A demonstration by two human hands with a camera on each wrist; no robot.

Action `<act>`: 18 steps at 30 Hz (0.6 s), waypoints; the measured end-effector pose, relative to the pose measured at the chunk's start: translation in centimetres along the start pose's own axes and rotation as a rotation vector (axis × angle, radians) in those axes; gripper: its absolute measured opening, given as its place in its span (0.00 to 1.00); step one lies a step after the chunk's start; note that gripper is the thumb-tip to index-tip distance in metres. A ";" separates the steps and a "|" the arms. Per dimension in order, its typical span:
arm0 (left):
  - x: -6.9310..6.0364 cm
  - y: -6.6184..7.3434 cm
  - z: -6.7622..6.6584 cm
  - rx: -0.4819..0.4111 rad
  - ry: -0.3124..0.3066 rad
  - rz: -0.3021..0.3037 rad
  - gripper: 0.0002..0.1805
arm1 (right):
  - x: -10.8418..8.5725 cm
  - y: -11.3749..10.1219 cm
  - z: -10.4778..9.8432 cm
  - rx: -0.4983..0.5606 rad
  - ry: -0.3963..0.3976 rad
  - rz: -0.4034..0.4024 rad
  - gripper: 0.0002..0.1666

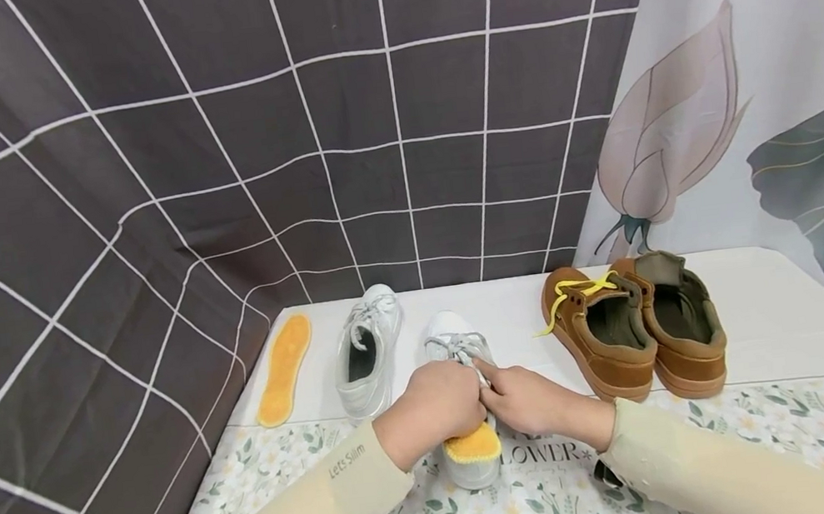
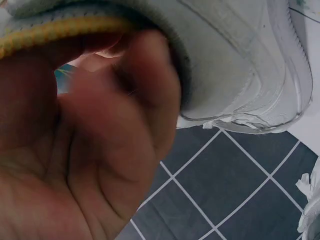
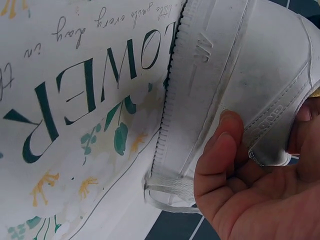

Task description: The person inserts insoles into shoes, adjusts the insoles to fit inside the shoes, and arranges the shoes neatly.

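A white lace-up sneaker (image 1: 474, 475) stands in front of me, toe pointing away. A fuzzy yellow insole (image 1: 473, 445) lies partly in it, its heel end sticking up at the back of the opening. My left hand (image 1: 438, 401) reaches into the opening with curled fingers and holds the insole; its fingertips are hidden inside. In the left wrist view the insole's edge (image 2: 70, 27) runs just above the curled fingers. My right hand (image 1: 528, 398) pinches the sneaker's side collar near the laces. The right wrist view shows its fingers (image 3: 220, 155) against the white side panel (image 3: 260, 65).
A second white sneaker (image 1: 354, 393) stands to the left, with another yellow insole (image 1: 285, 371) flat beyond it. On the right sits a pair of brown shoes (image 1: 619, 365), one with yellow laces. A dark object (image 1: 607, 475) lies partly under the right sleeve. Grid-patterned cloth (image 1: 359, 179) hangs behind the table.
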State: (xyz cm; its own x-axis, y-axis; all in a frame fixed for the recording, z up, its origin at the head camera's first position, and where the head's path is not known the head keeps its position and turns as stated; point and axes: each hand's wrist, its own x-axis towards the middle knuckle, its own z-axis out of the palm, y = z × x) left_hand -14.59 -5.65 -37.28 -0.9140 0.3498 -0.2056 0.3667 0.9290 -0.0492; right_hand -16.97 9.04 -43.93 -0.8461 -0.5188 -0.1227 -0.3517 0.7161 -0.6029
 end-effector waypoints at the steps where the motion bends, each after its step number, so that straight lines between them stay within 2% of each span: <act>1: 0.1 0.0 -0.1 0.001 -0.014 0.005 0.09 | 0.0 0.0 0.0 0.000 -0.001 -0.001 0.34; 8: 1.3 -0.8 -0.1 -0.066 -0.105 0.073 0.13 | 0.0 -0.1 -0.1 0.024 -0.007 -0.012 0.34; 12: 1.7 -0.8 0.5 -0.073 -0.120 0.067 0.10 | 0.0 -0.1 0.1 0.029 -0.010 -0.009 0.34; 15: 1.7 -0.6 1.0 -0.041 -0.069 0.053 0.07 | 0.1 -0.1 0.2 0.028 -0.003 -0.012 0.34; 18: 1.6 -0.3 1.4 -0.016 0.020 0.050 0.07 | 0.0 -0.1 0.2 0.024 0.010 -0.016 0.34</act>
State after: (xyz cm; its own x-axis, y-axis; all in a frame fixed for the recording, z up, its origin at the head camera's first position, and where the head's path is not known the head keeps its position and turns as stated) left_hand -15.94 -5.53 -39.00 -0.8979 0.3983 -0.1874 0.4094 0.9120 -0.0234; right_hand -16.82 8.91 -44.06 -0.8446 -0.5251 -0.1047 -0.3556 0.6964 -0.6233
